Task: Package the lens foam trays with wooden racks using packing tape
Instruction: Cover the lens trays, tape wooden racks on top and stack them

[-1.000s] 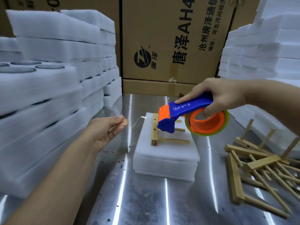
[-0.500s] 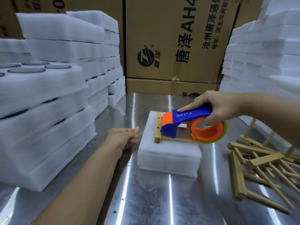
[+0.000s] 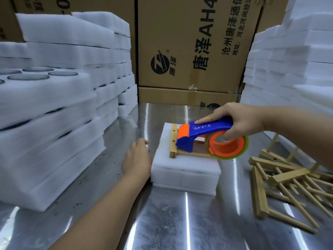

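Over foam tray, tape dispenser pointing left

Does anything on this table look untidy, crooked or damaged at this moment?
Yes. The spare wooden racks on the right lie in a loose heap, crossing each other at angles instead of stacked. Small dark specks are scattered on the metal table near the left hand. No damage shows.

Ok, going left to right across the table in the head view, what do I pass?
stacked foam trays → left hand → foam bundle topped by a wooden rack → loose pile of wooden racks
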